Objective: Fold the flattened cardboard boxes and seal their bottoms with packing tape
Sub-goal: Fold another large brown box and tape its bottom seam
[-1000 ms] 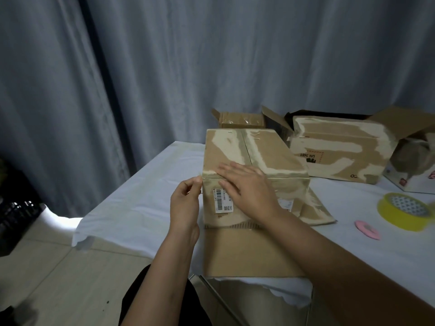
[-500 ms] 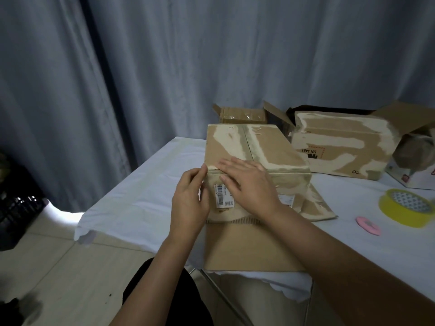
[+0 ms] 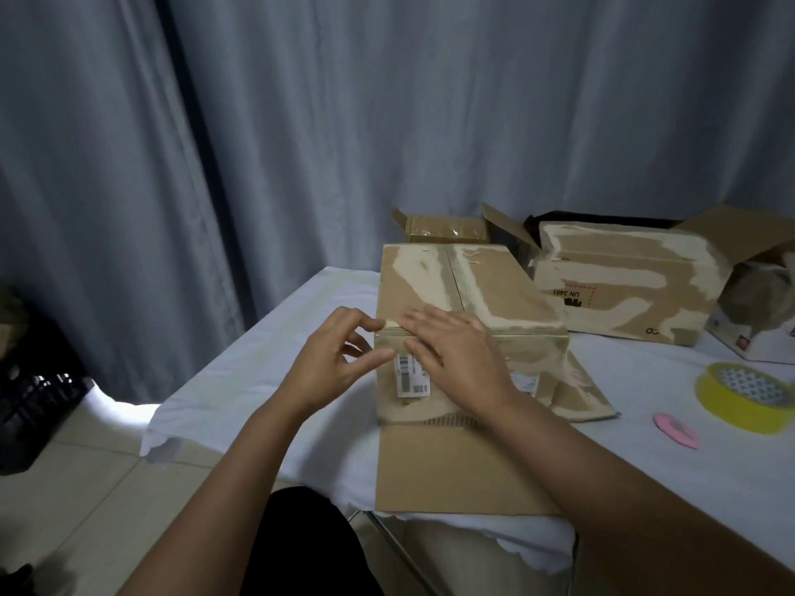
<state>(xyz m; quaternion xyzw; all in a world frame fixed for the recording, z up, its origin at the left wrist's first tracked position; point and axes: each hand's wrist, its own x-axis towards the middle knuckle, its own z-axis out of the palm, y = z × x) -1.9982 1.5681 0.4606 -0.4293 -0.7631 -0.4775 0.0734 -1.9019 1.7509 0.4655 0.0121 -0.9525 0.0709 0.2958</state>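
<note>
- Curtain (image 3: 215,165), grey and pleated, fills the back of my view; below it, from nine o'clock across to three, runs the white-clothed table (image 3: 241,380).
- My left hand (image 3: 331,367) hovers at the near left corner of the brown, tape-patched cardboard box (image 3: 464,294), fingers loosely curled and apart; thumb and forefinger look to be just touching the corner edge, though I cannot tell if they pinch anything.
- My right hand (image 3: 456,359) lies flat over the top near edge, fingers straight and slightly spread, pressing down by the white barcode label (image 3: 411,376).
- The box stands dead centre of the table, its closed side up, one loose flap lying toward me at six o'clock. Its long axis runs from six to twelve, and the centre seam follows that line.
- I judge this to be the sealing step: smoothing tape over the edge. Next I'd need firm rubbing along the seam, or a fresh strip.
- At three o'clock sits the yellow roll of packing tape (image 3: 744,397), well apart from the box, with a small pink disc (image 3: 675,430) near it.
</note>
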